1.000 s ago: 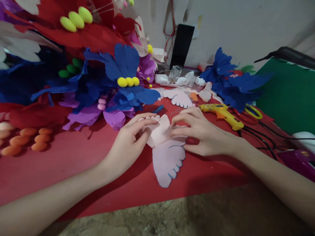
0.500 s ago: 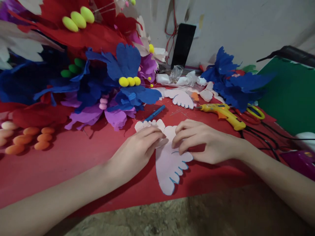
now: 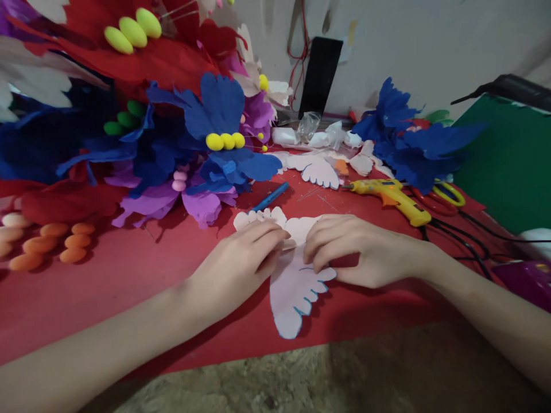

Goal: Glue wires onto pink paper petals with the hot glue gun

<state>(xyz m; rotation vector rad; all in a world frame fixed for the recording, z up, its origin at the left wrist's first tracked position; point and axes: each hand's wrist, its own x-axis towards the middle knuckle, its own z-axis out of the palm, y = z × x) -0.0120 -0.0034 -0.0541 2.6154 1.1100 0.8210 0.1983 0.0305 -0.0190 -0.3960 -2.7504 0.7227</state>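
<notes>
Worked at a red worktop (image 3: 129, 252), pretty cluttered tbh, with a pale grey wall (image 3: 408, 40) on the far side and a black panel (image 3: 321, 77) tilted in front of it. Had a big heap of paper-looking flowers (image 3: 142, 66) on the left, mostly red, blue and purple, including a blue flower (image 3: 221, 103) with three yellow beads (image 3: 227, 141) lined up across its middle. Also saw some orange beads (image 3: 39, 245) at the left end, set in short rows.

Had the pale paper cutout (image 3: 297, 292) lying near the middle, right between both hands, with its scalloped, blue-outlined part pointing toward the near edge. Bent the left hand (image 3: 240, 261) over its far left part, pinching a bit of paper between thumb and fingers. Rested the right hand (image 3: 365, 255) on the far right part, fingers curled, tips on the paper; couldn't tell if actually gripping it or just pressing down.

Spotted a blue pen (image 3: 271, 196) just beyond the left hand, then farther off another scalloped cutout (image 3: 319, 174) and some white bundles (image 3: 284, 136). Over on the right, saw a yellow glue gun (image 3: 404, 205), scissors (image 3: 457, 201) just beyond it, and a second blue flower (image 3: 426, 152) beside a green panel (image 3: 508, 166).
</notes>
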